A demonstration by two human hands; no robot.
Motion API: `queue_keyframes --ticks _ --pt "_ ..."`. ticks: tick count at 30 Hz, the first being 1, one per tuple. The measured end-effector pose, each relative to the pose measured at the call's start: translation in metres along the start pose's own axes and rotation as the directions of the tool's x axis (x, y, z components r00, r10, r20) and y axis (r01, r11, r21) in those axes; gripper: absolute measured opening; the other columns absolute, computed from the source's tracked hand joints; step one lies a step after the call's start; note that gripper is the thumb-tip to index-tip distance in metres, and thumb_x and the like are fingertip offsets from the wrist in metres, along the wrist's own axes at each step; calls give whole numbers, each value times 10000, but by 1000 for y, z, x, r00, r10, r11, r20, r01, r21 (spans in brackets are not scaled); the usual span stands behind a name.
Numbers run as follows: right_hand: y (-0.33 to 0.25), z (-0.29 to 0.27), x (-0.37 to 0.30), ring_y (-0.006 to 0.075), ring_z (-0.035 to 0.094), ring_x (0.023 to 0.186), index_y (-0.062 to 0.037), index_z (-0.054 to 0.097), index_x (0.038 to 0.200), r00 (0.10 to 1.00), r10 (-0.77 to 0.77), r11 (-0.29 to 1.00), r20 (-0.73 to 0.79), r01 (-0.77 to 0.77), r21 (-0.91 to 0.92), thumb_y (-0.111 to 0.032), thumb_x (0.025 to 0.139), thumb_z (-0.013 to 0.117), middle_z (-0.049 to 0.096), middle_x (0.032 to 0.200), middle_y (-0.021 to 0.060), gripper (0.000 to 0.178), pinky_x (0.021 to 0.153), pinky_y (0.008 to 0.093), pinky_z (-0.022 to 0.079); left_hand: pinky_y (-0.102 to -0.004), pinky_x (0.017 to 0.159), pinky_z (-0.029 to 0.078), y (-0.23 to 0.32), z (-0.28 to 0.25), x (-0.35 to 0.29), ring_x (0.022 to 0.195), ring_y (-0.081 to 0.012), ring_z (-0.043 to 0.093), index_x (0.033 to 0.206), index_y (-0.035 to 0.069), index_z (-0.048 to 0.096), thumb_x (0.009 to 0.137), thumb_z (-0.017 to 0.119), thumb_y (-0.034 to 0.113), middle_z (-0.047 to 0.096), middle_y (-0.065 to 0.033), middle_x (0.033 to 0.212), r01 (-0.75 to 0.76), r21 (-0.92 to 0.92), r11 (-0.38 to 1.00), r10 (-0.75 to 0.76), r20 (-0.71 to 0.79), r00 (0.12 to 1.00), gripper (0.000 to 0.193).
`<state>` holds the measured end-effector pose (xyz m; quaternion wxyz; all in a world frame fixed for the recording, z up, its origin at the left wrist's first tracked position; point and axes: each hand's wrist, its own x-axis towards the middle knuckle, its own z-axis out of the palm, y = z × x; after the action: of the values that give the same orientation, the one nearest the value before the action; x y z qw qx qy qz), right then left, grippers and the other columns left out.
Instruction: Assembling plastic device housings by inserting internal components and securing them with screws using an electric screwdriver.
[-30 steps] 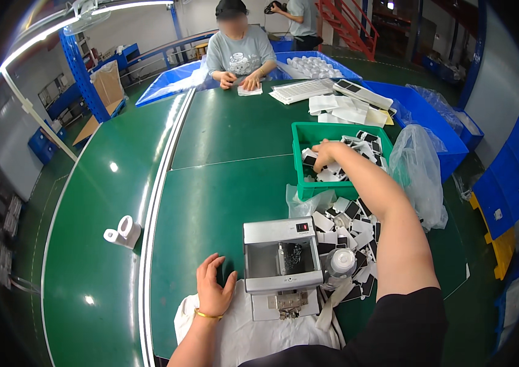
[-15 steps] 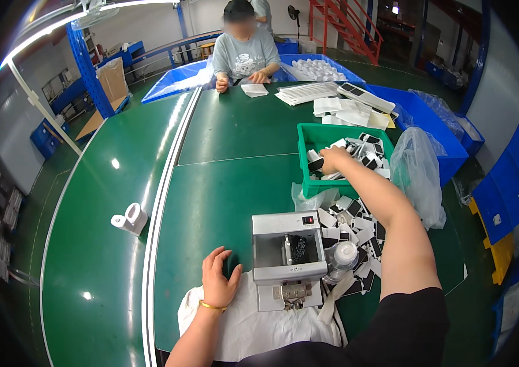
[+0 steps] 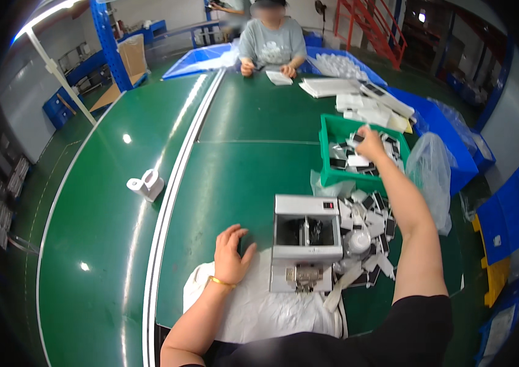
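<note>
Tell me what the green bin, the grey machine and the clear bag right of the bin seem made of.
Green bin: likely moulded plastic, evenly coloured with a thick rim. Grey machine: satin casing, perhaps painted metal, though plastic is possible. Clear bag: apparently thin plastic film, see-through, wrinkled, glossy.

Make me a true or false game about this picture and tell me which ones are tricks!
1. The right hand is at the green bin. True.
2. The left hand is to the right of the silver machine. False: it is to the left.
3. A clear plastic container stands right of the silver machine. True.
4. The person opposite wears a red shirt. False: the shirt is grey.
</note>
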<state>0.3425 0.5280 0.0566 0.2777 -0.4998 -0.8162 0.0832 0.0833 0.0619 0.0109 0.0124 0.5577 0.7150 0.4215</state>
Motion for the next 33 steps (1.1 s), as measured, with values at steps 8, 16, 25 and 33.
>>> queue_keyframes --ticks 8,16,25,33 --pt "-77 -112 -44 74 489 577 -55 569 1129 968 -5 859 252 -125 497 -21 670 660 574 825 11 469 475 260 390 -395 998 437 -10 -3 4 1167 -336 530 1164 38 608 759 680 8 567 -142 1280 37 28 999 -37 -13 999 412" --pt "-89 -145 -158 201 589 843 -78 563 1094 689 -169 974 705 7 227 -49 641 680 596 957 85 469 708 340 480 -390 1030 406 -6 -3 -4 1198 -331 511 1189 28 585 764 661 35 552 -138 1311 29 48 998 -30 37 999 432" --pt "-63 -138 -91 270 561 1167 -74 594 1265 818 -90 979 569 -33 203 -291 688 841 588 1276 171 664 994 380 453 -403 1034 406 -8 -8 -5 1201 -353 502 1201 32 566 699 661 21 542 -151 1313 30 81 996 -34 52 998 510" --pt "30 -44 -9 418 90 1475 -107 74 1561 804 406 913 435 -381 -147 -884 526 649 107 1574 294 1416 1172 509 181 -416 1013 417 -2 -3 -3 1191 -352 505 1184 45 580 748 715 106 549 -153 1302 31 107 994 -39 72 997 460"
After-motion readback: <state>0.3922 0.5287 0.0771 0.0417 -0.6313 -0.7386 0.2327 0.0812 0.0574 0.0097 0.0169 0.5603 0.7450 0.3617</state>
